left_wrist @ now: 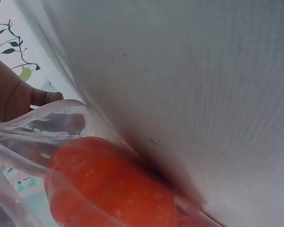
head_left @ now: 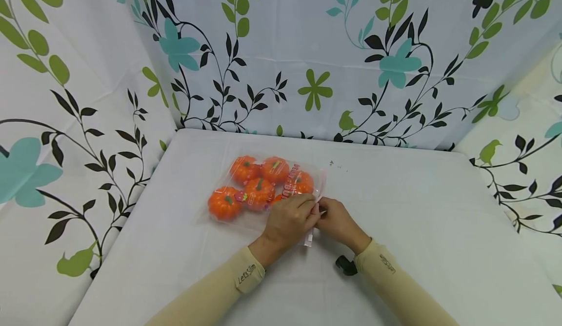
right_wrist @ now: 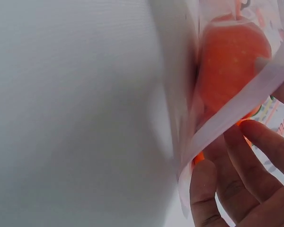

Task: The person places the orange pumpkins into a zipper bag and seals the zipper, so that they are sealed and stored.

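Note:
A clear zip bag [head_left: 256, 218] with red printing lies on the table, holding several orange toy pumpkins [head_left: 225, 203] with green stems. My left hand [head_left: 290, 218] reaches over the bag's right part, its fingers curled and pinching the edge at the open end. Beside it, nearly touching, my right hand [head_left: 338, 221] grips the same edge from the right. In the right wrist view, the fingers [right_wrist: 248, 163] bend at the pale edge strip [right_wrist: 236, 106], close to a pumpkin [right_wrist: 232, 61] behind the plastic. A pumpkin [left_wrist: 109, 184] also fills the lower left wrist view.
A white cloth covers the table [head_left: 417, 209]. Near the right wrist is a small black object [head_left: 346, 266], apparently the wrist camera. Floral curtains [head_left: 272, 62] enclose the back and both sides.

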{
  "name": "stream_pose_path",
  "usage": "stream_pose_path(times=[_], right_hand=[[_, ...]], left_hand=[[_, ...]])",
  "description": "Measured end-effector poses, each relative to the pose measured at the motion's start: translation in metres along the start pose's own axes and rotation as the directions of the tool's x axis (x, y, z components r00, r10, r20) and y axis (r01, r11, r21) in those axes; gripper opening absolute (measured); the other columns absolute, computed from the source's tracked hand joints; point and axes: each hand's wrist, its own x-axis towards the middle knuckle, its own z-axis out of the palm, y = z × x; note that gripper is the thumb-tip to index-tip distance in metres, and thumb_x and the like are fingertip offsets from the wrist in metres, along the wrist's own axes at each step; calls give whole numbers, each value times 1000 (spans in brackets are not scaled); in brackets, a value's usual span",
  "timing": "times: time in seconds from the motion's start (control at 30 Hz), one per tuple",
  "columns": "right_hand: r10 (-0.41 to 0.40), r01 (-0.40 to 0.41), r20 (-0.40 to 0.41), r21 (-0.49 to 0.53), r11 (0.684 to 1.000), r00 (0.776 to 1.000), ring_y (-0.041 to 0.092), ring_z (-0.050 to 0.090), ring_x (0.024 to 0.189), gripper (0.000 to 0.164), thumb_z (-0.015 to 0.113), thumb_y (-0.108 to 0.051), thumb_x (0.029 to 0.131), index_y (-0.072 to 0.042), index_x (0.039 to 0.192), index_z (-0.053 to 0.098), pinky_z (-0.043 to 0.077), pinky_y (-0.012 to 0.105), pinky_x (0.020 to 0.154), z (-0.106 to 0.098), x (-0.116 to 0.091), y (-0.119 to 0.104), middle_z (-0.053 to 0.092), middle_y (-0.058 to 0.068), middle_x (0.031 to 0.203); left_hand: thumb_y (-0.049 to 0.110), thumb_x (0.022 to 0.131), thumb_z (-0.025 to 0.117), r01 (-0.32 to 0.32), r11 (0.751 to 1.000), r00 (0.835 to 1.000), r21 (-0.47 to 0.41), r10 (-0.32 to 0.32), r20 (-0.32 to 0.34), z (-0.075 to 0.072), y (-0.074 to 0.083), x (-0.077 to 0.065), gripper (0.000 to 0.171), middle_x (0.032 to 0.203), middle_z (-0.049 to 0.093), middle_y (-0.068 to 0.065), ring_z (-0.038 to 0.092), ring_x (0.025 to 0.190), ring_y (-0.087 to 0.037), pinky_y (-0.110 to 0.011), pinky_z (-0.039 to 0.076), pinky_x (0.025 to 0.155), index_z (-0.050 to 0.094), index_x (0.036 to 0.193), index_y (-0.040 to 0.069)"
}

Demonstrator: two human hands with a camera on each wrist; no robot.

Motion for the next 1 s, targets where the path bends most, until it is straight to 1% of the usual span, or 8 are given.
stream_pose_path(times=[0.07, 0.2, 0.3, 0.43, 0.57, 0.67, 0.87, 1.0], right_hand=[[5, -5, 7, 8, 1000, 1000, 22, 69, 92, 17, 71, -5, 87, -4, 104, 73, 59, 36, 76, -3, -3, 1, 73, 8, 104], [32, -32, 6, 8, 999, 999, 20, 70, 98, 25, 74, -18, 91, -10, 115, 74, 58, 34, 79, -11, -9, 4, 72, 4, 114], [58, -57, -33, 3, 998, 998, 16, 70, 95, 31, 75, -25, 92, -10, 119, 73, 57, 34, 80, -18, -16, 8, 73, 0, 111], [95, -91, -78, 43, 995, 992, 13, 71, 85, 22, 72, -23, 95, -8, 111, 75, 56, 33, 78, -26, -26, 12, 75, -3, 97], [130, -123, -77, 84, 989, 989, 16, 71, 76, 19, 68, -22, 97, -5, 102, 75, 54, 33, 76, -31, -35, 14, 74, -4, 83], [152, -146, -61, 90, 985, 987, 18, 70, 74, 19, 67, -24, 98, -6, 98, 76, 52, 33, 76, -34, -40, 15, 74, -4, 80], [185, -182, -21, 105, 978, 982, 19, 69, 75, 20, 65, -24, 99, -9, 92, 77, 49, 34, 80, -36, -49, 17, 74, 0, 78], [189, -188, 8, 117, 975, 982, 17, 69, 75, 23, 63, -26, 100, -9, 92, 77, 49, 35, 82, -38, -54, 18, 73, 0, 76]], left_hand=[[10, 83, 74, -1, 1000, 1000, 3, 1, 1, 0, 0, 0, 6, 90, 74, -3, 71, 78, -13, -24, 59, 71, 77, 84, 5], [11, 83, 74, 0, 1000, 1000, 9, 0, -7, 1, 0, 2, 7, 90, 74, -3, 71, 78, -13, -24, 59, 72, 78, 85, 5], [12, 83, 75, 6, 1000, 1000, 11, -6, -13, 3, -1, 4, 7, 90, 74, -3, 72, 78, -13, -24, 59, 72, 78, 85, 5], [13, 83, 76, 17, 1000, 1000, 5, -17, -16, 5, -1, 5, 8, 89, 75, -3, 72, 77, -13, -25, 59, 71, 79, 84, 5], [13, 84, 75, 33, 999, 999, 4, -33, -1, 7, -2, 8, 9, 89, 75, -3, 72, 75, -13, -24, 59, 69, 78, 84, 5], [14, 85, 74, 44, 999, 999, 2, -44, 20, 11, -4, 12, 10, 89, 75, -3, 73, 76, -13, -24, 59, 68, 78, 84, 5], [13, 85, 75, 52, 999, 998, -7, -51, 47, 18, -3, 18, 9, 88, 75, -3, 73, 77, -13, -24, 59, 70, 78, 83, 5], [13, 84, 75, 56, 998, 996, 13, -57, 62, 24, 1, 20, 9, 82, 72, -1, 70, 69, -12, -23, 58, 65, 76, 78, 6]])
